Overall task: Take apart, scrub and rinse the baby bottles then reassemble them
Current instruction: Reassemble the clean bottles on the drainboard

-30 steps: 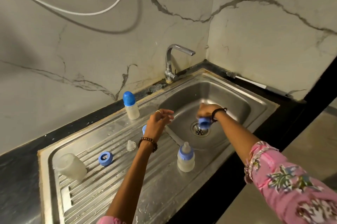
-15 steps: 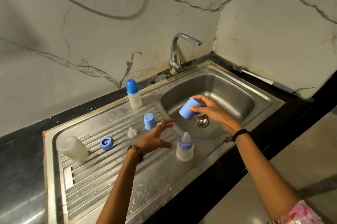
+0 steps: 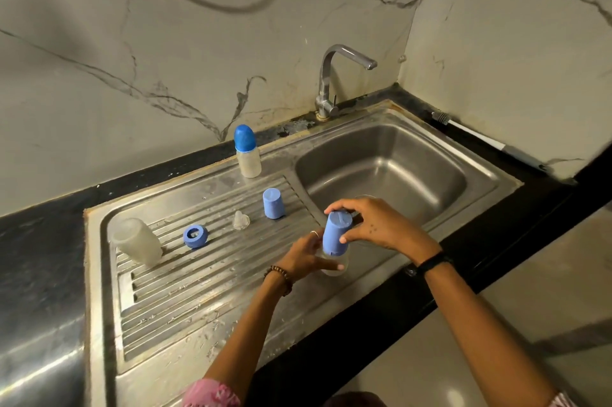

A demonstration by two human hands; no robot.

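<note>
Pressing the blue cap (image 3: 337, 232) down with curled right hand (image 3: 377, 224) fingers while the left hand (image 3: 303, 257) grips the bottle (image 3: 334, 265), the person risks seating it crooked.

The person's left hand (image 3: 306, 257) is curling its fingers in a grip low down, while the right hand (image 3: 374, 224) is pinching from above.

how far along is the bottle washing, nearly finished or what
Roughly midway, by the look of it. Done: one capped bottle stands assembled by the wall. In hand: the right hand sets a blue cap onto the bottle that the left hand grips. Left: the bare bottle body, blue ring, clear teat and spare cap lie apart on the drainboard.
</note>
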